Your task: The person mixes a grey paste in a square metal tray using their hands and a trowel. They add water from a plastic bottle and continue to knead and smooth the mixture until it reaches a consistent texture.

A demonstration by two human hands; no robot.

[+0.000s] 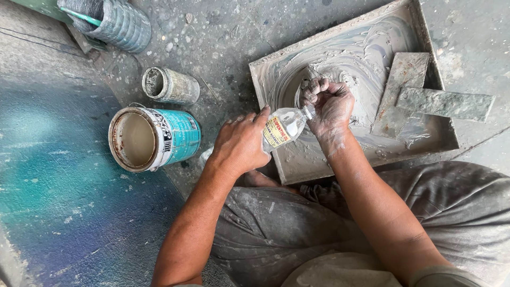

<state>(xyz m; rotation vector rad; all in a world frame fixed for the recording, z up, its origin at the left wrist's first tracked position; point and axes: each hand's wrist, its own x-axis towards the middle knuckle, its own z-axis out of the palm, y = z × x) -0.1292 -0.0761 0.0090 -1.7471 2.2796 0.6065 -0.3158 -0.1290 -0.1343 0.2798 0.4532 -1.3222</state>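
My left hand (240,142) grips a small clear plastic bottle (284,125) with a yellow label, tipped sideways with its neck toward the right. My right hand (328,101), smeared with grey putty, is closed around the bottle's neck or cap, right above a grey tray (297,165). The tray holds a wet mound of grey putty (350,58) swirled across its surface. Two flat putty-caked scraper blades (404,85) lie in the tray's right half, one (451,103) sticking out past its right rim.
A teal paint can (154,139) lies on its side left of my hand, its mouth open. Behind it lies a small crusted tin (170,85), and a ribbed grey container (119,24) at the top left. I sit on a speckled concrete floor, knees below.
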